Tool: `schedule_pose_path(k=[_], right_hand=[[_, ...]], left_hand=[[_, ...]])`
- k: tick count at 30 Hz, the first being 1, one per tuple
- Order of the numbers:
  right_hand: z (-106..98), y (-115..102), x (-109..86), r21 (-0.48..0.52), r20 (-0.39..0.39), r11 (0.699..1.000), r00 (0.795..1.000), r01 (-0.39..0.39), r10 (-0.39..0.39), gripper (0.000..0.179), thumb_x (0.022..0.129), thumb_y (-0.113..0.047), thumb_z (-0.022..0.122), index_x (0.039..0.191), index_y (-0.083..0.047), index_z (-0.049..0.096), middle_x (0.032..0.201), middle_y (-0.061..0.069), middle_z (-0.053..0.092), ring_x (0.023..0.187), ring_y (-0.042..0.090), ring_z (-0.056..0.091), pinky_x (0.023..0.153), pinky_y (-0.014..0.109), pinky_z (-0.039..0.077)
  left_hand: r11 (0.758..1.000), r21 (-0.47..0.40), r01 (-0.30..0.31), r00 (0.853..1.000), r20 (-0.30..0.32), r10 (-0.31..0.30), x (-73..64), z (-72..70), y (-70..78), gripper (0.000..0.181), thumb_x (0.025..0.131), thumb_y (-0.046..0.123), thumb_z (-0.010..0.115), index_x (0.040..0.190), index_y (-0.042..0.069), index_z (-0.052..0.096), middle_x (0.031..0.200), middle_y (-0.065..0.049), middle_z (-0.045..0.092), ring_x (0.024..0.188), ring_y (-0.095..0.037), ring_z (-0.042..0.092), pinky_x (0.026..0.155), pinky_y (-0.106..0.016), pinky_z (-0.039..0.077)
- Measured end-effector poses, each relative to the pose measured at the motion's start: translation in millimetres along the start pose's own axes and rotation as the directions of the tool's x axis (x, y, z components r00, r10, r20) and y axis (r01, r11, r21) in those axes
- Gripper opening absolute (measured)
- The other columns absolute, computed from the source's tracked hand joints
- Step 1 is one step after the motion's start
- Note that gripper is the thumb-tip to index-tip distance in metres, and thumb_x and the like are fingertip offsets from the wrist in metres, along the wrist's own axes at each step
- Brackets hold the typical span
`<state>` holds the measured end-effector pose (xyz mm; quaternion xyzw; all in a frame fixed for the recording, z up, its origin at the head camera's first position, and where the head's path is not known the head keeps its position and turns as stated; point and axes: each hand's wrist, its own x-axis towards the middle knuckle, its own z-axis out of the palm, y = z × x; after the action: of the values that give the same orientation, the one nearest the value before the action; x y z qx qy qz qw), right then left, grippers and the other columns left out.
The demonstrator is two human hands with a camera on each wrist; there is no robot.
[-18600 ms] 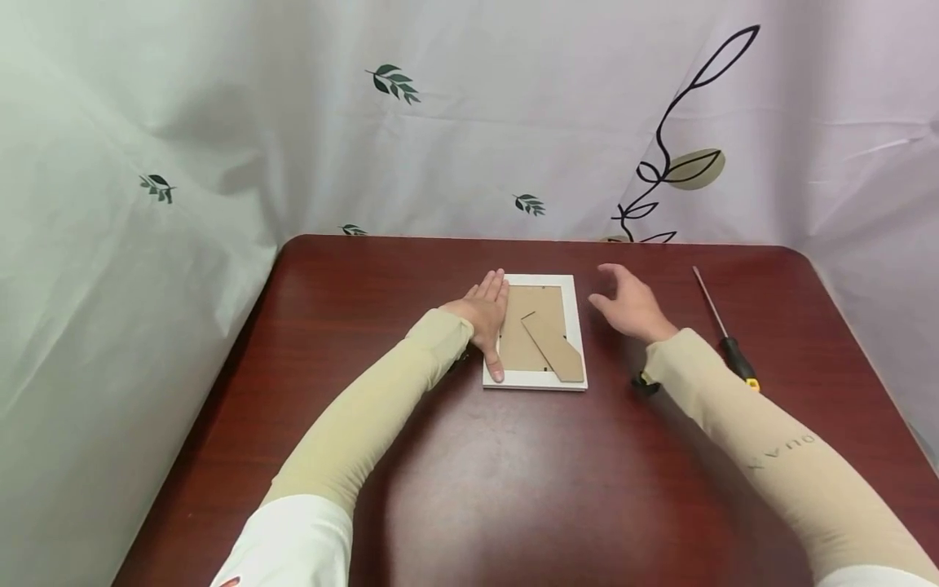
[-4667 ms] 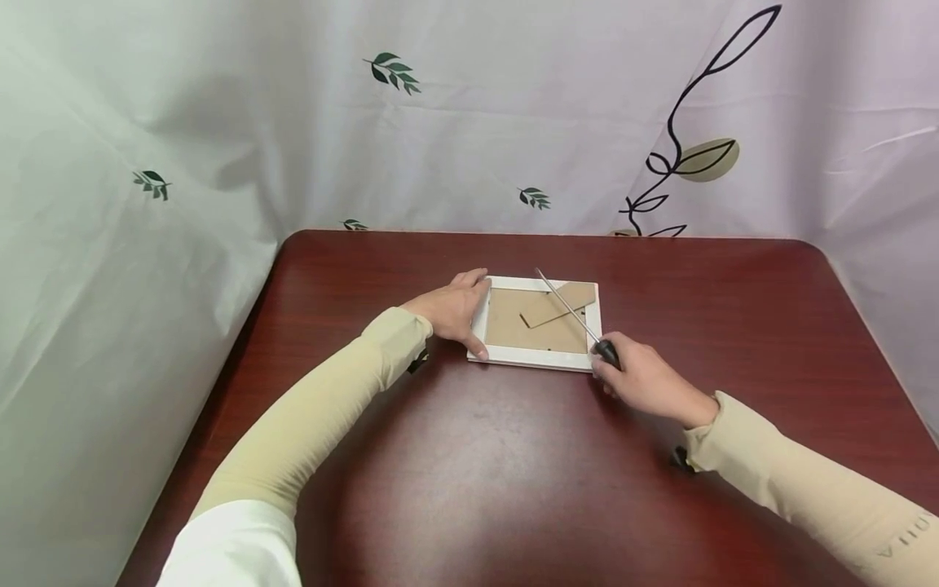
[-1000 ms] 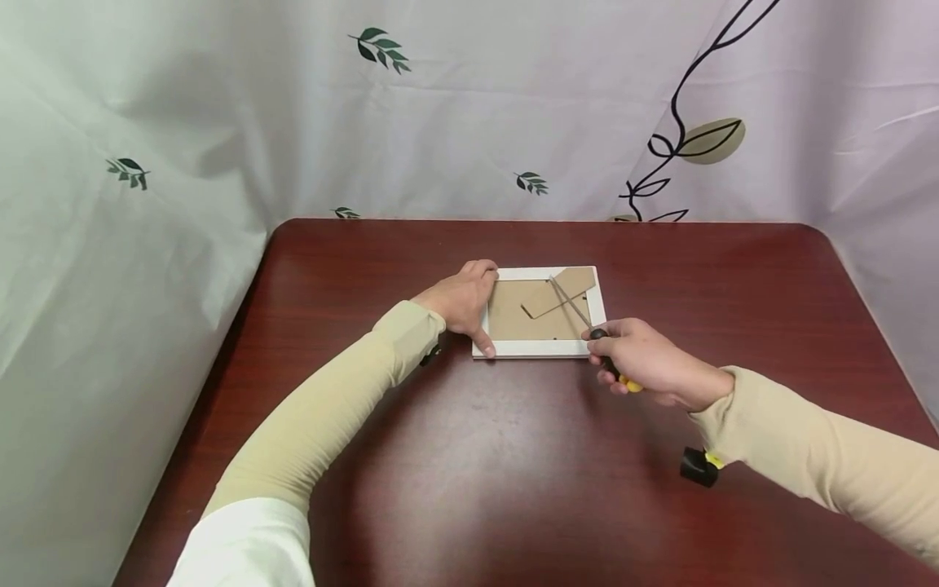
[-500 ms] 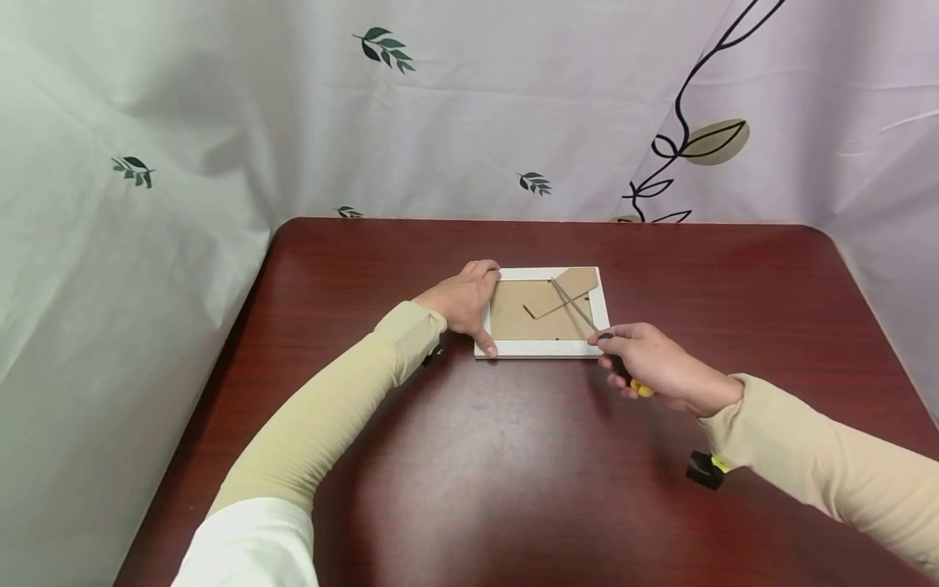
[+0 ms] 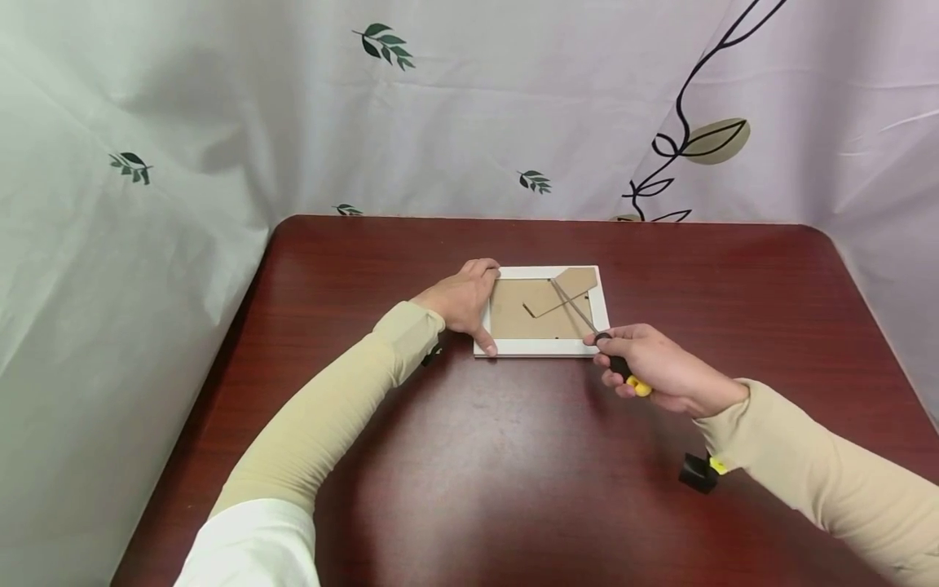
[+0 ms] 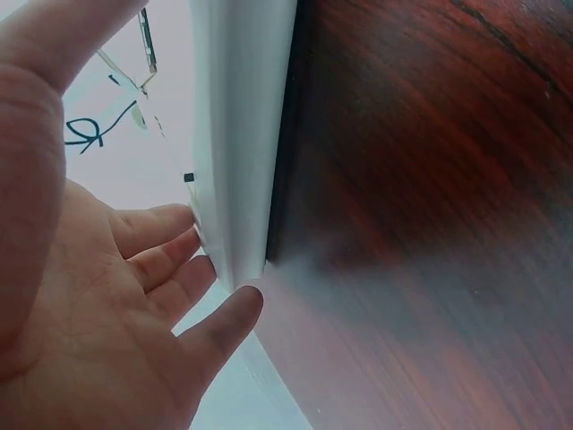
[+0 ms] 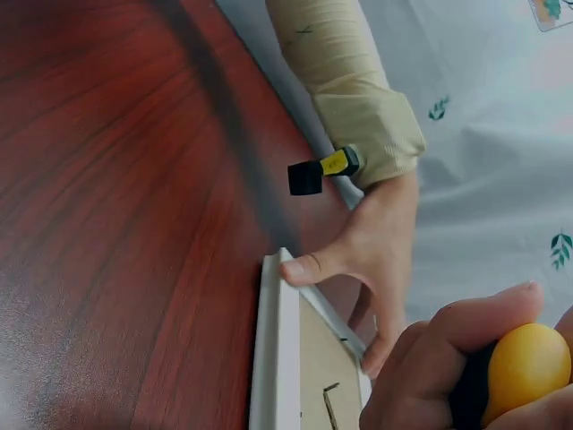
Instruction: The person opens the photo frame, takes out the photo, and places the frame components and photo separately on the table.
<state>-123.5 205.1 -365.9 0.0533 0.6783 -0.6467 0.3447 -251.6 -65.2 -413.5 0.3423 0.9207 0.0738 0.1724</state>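
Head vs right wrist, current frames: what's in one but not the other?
Only head: the screwdriver's metal shaft, angled over the back of the picture frame, and the right sleeve.
Only right wrist: the yellow tab at the left wrist.
Both: the frame, the left hand touching it, the right hand gripping the screwdriver's handle, the dark red table and the leaf-print curtain.

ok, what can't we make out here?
Frame front: head view, hidden under its own back.
Screwdriver tip: head view, too small to tell whether it touches the frame.
Screwdriver handle: head view, partly covered by right hand.
Frame's left edge: head view, partly behind left hand.
Rest of frame: right wrist view, cut off by bottom edge.
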Motion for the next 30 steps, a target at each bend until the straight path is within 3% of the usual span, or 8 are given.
schedule_pose_path(k=[12, 30], right_hand=[[-6.8, -10.0, 2.1, 0.036, 0.049, 0.999, 0.998, -0.040, 0.038, 0.032, 0.107, -0.007, 0.033, 0.133, 0.012, 0.034, 0.077, -0.003, 0.043, 0.057, 0.004, 0.039, 0.046, 0.013, 0.033], [-20.6, -18.1, 1.1, -0.027, 0.082, 0.996, 0.993, -0.086, 0.088, 0.035, 0.106, -0.007, 0.037, 0.136, 0.012, 0.036, 0.078, 0.000, 0.044, 0.056, 0.005, 0.040, 0.047, 0.013, 0.034]], left_hand=[[1.000, 0.023, -0.004, 1.000, 0.002, 0.004, 1.0, -3.5, 0.5, 0.132, 0.053, 0.060, 0.095, 0.148, -0.008, 0.033, 0.155, -0.017, 0.026, 0.144, -0.031, 0.023, 0.118, -0.031, 0.027], [1.000, 0.026, 0.007, 1.000, 0.014, -0.007, 2.5, -1.8, 0.5, 0.133, 0.053, 0.061, 0.094, 0.149, -0.008, 0.032, 0.156, -0.016, 0.026, 0.145, -0.031, 0.023, 0.117, -0.031, 0.028]])
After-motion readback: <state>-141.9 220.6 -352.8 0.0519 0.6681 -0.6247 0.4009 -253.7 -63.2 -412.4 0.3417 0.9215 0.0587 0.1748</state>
